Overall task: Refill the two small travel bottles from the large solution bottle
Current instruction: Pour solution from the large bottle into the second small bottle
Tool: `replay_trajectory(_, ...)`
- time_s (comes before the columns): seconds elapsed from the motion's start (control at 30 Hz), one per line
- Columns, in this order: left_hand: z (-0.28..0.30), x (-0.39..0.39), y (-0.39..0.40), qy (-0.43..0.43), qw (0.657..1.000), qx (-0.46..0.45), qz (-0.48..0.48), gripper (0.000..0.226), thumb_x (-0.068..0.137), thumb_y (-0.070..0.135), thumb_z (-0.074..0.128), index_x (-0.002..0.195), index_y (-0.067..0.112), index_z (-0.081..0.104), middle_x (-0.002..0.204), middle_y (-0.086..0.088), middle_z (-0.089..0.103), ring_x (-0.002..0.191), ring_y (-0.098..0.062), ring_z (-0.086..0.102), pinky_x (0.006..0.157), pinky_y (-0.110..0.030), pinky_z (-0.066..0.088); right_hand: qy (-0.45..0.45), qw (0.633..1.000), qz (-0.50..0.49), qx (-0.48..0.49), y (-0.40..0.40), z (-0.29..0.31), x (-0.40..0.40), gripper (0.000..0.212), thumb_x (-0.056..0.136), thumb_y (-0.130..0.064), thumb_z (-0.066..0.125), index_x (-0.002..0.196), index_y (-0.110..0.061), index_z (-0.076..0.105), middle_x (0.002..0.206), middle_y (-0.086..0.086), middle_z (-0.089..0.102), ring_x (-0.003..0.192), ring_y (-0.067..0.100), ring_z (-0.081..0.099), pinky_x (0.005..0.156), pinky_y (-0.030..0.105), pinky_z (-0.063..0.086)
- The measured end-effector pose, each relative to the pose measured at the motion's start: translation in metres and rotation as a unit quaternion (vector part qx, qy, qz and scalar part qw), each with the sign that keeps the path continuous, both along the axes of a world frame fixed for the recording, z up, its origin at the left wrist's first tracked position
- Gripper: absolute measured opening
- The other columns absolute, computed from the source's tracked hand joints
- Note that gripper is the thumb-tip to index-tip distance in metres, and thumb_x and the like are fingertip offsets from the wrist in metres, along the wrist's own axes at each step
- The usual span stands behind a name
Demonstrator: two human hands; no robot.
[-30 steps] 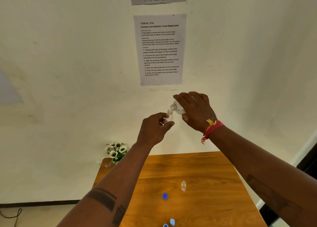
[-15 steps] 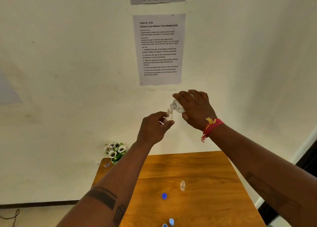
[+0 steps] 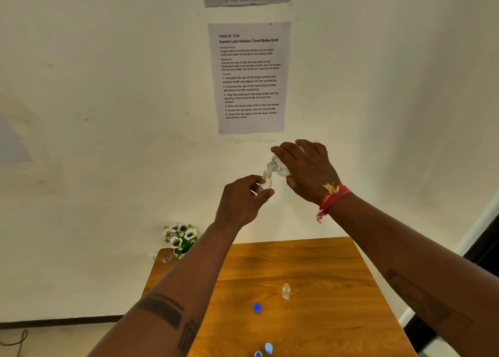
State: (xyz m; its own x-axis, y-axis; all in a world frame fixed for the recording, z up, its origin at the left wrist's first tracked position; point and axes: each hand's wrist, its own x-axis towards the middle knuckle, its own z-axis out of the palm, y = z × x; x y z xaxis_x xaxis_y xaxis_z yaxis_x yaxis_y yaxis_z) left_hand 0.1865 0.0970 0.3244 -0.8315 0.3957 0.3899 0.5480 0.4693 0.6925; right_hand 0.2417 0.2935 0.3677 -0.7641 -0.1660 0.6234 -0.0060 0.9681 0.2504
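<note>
High above the table, my left hand point(image 3: 243, 200) grips a small clear travel bottle point(image 3: 266, 182) upright with its neck uncapped. My right hand point(image 3: 306, 167) grips the large white solution bottle point(image 3: 278, 166), tilted so that its open mouth points down-left and meets the small bottle's neck. A second small clear travel bottle point(image 3: 286, 291) stands uncapped on the wooden table point(image 3: 337, 289). A dark blue cap point(image 3: 257, 308) lies to its left. Two lighter blue caps point(image 3: 268, 348) sit at the near edge of the view.
A small pot of white flowers point(image 3: 180, 238) stands at the table's far left corner against the wall. An instruction sheet point(image 3: 249, 77) hangs on the wall behind my hands. A dark cable point(image 3: 16, 339) lies on the floor at the left.
</note>
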Motion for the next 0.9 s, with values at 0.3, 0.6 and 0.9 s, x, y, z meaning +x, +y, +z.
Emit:
replay_trajectory(0.3,0.0020,0.0013,0.0005,0.010,1.000,0.007,-0.001,0.033,0.086,0.047,0.076,0.113,0.029,0.071,0.083,0.018,0.067,0.073,0.003,0.063,0.068,-0.011,0.045,0.001,1.000,-0.006,0.006,-0.0001,0.0034,0.0020,0.072,0.071,-0.018,0.067,0.140,-0.024,0.047,0.133,-0.005,0.055,0.124,0.034,0.050,0.097,0.048,0.038)
replay_trajectory(0.6,0.0046,0.0025,0.0022,0.009,1.000,0.009,0.000,0.032,0.086,0.047,0.077,0.112,0.030,0.071,0.081,0.020,0.067,0.073,0.008,0.062,0.064,-0.006,0.043,-0.005,1.000,-0.013,0.011,0.0008,0.0072,0.0036,0.074,0.072,-0.018,0.067,0.142,-0.024,0.046,0.135,-0.004,0.054,0.125,0.035,0.050,0.098,0.048,0.038)
replay_trajectory(0.9,0.0066,0.0017,0.0012,0.018,1.000,0.007,0.003,0.034,0.086,0.048,0.076,0.114,0.029,0.071,0.080,0.020,0.066,0.072,0.008,0.061,0.066,-0.006,0.043,-0.006,1.000,-0.015,0.012,-0.0013,0.0099,0.0037,0.074,0.072,-0.017,0.067,0.142,-0.024,0.046,0.135,-0.004,0.054,0.125,0.035,0.050,0.098,0.048,0.037)
